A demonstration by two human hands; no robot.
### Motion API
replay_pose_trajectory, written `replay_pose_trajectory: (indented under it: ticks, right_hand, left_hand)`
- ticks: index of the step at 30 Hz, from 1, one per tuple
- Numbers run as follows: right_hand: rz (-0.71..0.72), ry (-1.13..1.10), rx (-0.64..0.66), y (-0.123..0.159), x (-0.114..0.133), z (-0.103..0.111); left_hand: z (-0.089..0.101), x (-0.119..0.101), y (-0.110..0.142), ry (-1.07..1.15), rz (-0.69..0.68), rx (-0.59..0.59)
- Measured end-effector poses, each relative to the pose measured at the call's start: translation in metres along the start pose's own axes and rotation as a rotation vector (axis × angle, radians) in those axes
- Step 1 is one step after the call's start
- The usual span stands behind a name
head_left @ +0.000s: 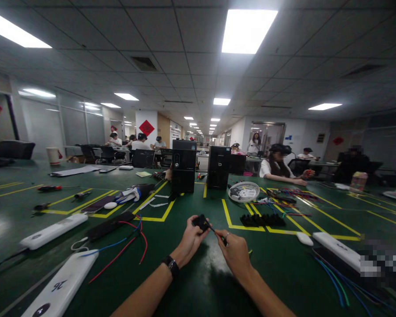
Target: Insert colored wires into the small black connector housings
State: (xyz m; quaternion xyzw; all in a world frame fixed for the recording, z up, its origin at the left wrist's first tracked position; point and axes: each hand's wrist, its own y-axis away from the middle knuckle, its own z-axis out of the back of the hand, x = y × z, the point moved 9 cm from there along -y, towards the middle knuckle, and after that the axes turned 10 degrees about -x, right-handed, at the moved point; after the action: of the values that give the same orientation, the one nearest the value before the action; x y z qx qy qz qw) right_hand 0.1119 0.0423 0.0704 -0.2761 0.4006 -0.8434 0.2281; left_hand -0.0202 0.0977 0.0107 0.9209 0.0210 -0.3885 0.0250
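Observation:
My left hand (190, 240) is closed around a small black connector block (202, 222), held a little above the green table (198, 273). A dark watch sits on that wrist. My right hand (235, 251) is pinched on a thin tool or wire end (218, 233) whose tip meets the block; a ring shows on one finger. Both hands meet at the table's near middle. What the right fingers hold is too small to name.
White power strips (54, 230) and red and blue wires (125, 242) lie at the left. Black connector blocks (262, 219), a white fan (243, 192) and two black computer towers (184, 166) stand ahead. Another white strip (338, 249) lies right. A person (279, 169) sits across the table.

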Motion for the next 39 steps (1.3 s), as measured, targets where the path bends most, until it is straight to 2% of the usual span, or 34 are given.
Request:
replay_pose_trajectory:
  ticks: [6,12,19,23,30,39]
  right_hand:
    - [0.047,0.092,0.057,0.003,0.002,-0.004]
    - [0.087,0.108,0.116,0.009,0.006,-0.013]
    - [-0.094,-0.173,0.139,0.011,0.015,-0.015]
    - [-0.131,-0.257,0.149,0.012,0.022,-0.017]
    - [-0.139,-0.256,0.206,0.014,0.027,-0.019]
    - [-0.196,-0.314,0.164,0.009,0.03,-0.011]
  left_hand:
    - [-0.004,0.002,0.004,0.048,0.041,0.001]
    - [-0.002,-0.006,0.009,-0.049,-0.037,-0.003]
    - [-0.005,-0.016,0.015,-0.2,-0.192,0.034]
    - [-0.005,-0.017,0.015,-0.199,-0.216,0.049]
    - [-0.005,-0.017,0.018,-0.194,-0.22,0.062]
    - [-0.012,-0.023,0.022,-0.099,-0.203,0.062]
